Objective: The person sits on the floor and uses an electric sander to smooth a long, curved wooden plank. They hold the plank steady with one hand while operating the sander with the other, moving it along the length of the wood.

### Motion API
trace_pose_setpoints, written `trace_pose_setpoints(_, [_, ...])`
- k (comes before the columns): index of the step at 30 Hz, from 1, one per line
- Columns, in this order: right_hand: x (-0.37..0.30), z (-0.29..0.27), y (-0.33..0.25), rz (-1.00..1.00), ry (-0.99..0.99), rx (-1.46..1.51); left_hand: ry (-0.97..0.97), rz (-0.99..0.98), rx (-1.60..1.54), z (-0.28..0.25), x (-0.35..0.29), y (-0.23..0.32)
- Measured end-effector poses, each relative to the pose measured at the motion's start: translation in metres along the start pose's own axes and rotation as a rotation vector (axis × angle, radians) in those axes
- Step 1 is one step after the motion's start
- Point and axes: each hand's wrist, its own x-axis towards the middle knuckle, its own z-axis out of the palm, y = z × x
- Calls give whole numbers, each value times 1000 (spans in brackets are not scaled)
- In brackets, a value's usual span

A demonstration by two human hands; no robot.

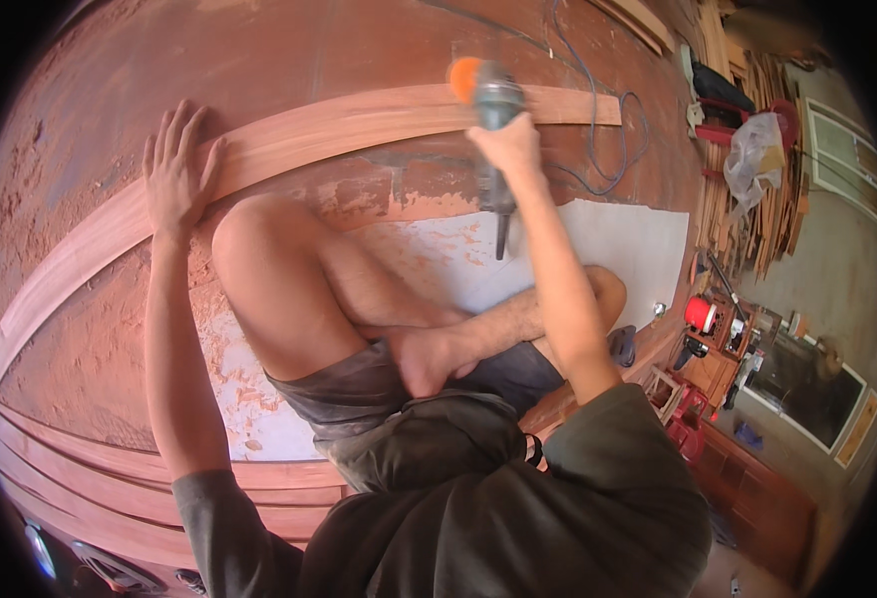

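Note:
A long, reddish-brown wooden board [349,122] lies across the floor in front of my crossed legs, looking curved through the lens. My left hand [176,171] rests flat on its left part, fingers spread and pointing away from me. Toward the board's right part, my right hand [510,148] is wrapped round the body of a dark green angle grinder [499,98]. An orange disc [465,78] sits at the tool's far end, over the board; whether it touches the wood is hard to tell. The grinder looks slightly blurred, and its rear end points back toward me.
A blue cord [598,149] loops on the floor right of the grinder. Pale sheeting [628,239] lies under my legs. More boards [90,478] are laid at the lower left. At the right are stacked wood strips [772,219], a plastic bag [754,159] and a red-topped container [699,314].

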Motion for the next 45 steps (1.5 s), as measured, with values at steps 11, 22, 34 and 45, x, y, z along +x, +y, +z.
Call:
trace_pose_setpoints(11, [-32,12,-38,13,-37,39,18,14,29,2,-1,-3])
trace_pose_setpoints(22, [-6,4,-8,45,4,-42,-1,-1,17,-2,-3,-3])
trace_pose_setpoints(34, [-60,34,-55,-130,-115,-20,19,14,5,2,2,3])
trace_pose_setpoints(45, [0,3,15,-66,1,47,38,-10,-50,0,-1,-2])
